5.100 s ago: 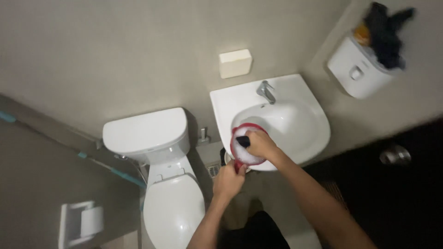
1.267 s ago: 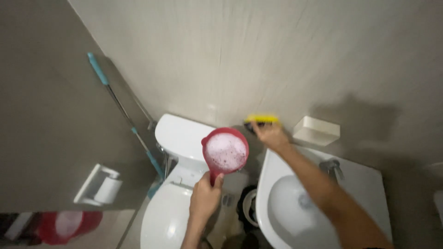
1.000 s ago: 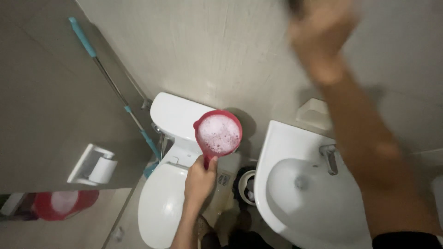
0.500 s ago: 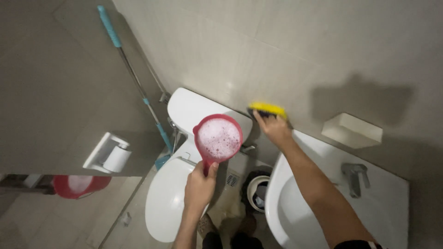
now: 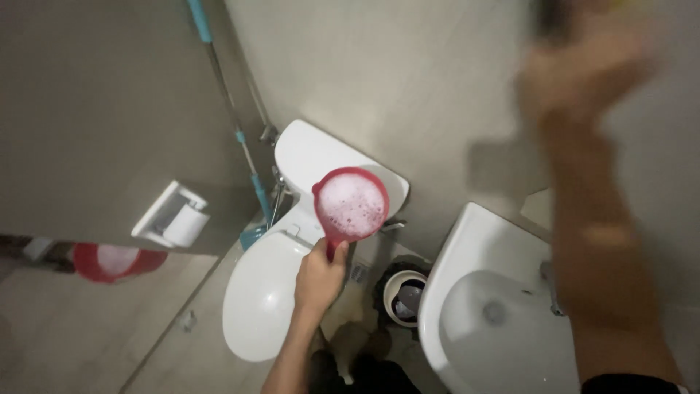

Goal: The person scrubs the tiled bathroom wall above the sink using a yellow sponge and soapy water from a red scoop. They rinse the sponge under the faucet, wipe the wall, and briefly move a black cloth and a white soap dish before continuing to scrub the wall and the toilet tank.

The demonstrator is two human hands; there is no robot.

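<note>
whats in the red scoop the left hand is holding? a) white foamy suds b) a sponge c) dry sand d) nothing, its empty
a: the left hand grips the handle of the red scoop, whose bowl is filled with white bubbly foam.

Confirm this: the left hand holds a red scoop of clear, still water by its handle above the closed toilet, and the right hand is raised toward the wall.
One thing is off. In the head view the red scoop in the left hand is full of white foamy suds, not clear water. The rest stands: it is held by its handle above the closed toilet, and the blurred right hand is raised toward the wall.
</note>
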